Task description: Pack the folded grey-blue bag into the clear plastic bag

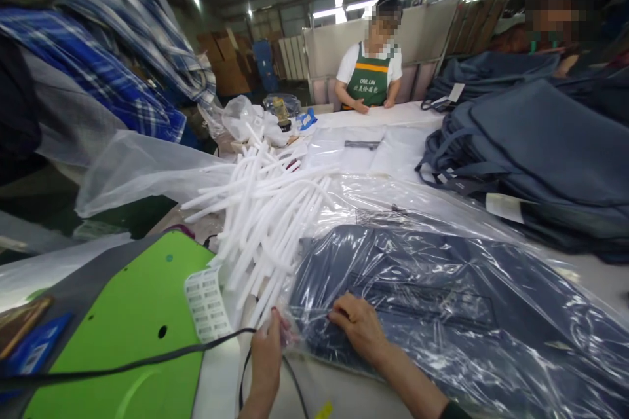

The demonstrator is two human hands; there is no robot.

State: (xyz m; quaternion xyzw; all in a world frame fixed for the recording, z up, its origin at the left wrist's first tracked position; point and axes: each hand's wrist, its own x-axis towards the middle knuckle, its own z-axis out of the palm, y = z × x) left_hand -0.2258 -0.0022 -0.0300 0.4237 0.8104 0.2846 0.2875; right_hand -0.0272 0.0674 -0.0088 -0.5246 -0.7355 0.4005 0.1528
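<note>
A dark blue fabric bag [417,255] lies flat in front of me inside a clear plastic bag [496,298]. My left hand [266,352] is closed on a gathered corner of the plastic at its left end. With bent fingers, my right hand [360,326] pinches the plastic over the blue fabric, a short way to the right. Between both hands a strip of the film is stretched. Just beyond my left hand is a heap of white foam tubes [268,236]. A sheet of barcode labels [207,301] hangs beside the green board.
A bright green board [132,314] stands at the left, with a dark strap [147,361] crossing it. Dark blue bags [545,137] are piled at the right. Across the table stands a person in a green apron [368,82]; another is at far right. Plaid cloth [98,72] hangs upper left.
</note>
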